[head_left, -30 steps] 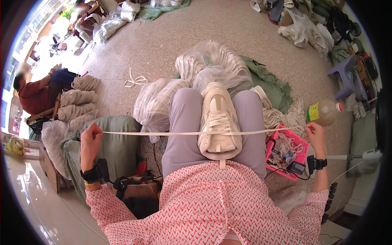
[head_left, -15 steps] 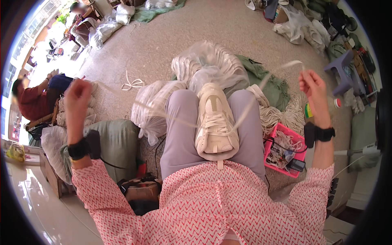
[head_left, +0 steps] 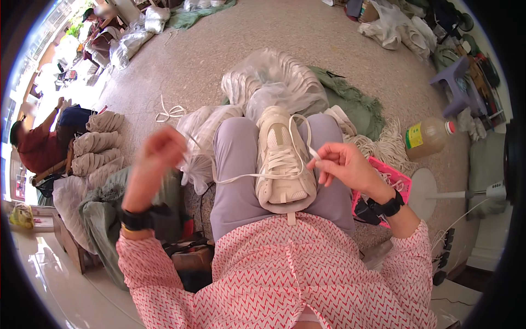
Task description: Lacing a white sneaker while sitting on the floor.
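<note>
A beige sneaker point(head_left: 270, 122) lies across my lap between my thighs, its toe pointing away from me and its tongue toward my waist. A cream shoelace point(head_left: 238, 177) is threaded through its upper eyelets, with long free ends out to both sides. My right hand point(head_left: 342, 165) pinches one end just right of the shoe; that end loops up past the toe. My left hand point(head_left: 158, 152), smeared by motion, is raised to the left of my knee. The other lace end runs up to its fingertips, and its fingers look closed on it.
Beyond my knees lie clear plastic bags of pale shoes point(head_left: 274, 71) on green cloth point(head_left: 356, 104). At right are a lace bundle point(head_left: 392, 143), a pink basket point(head_left: 404, 189), a large bottle point(head_left: 430, 140) and a purple stool point(head_left: 457, 88). A person point(head_left: 41, 142) sits at left beside stacked shoes point(head_left: 98, 141).
Both hands have come inward from wide apart, the right one down beside the shoe. The lace ends, stretched outward before, now hang slack in loops.
</note>
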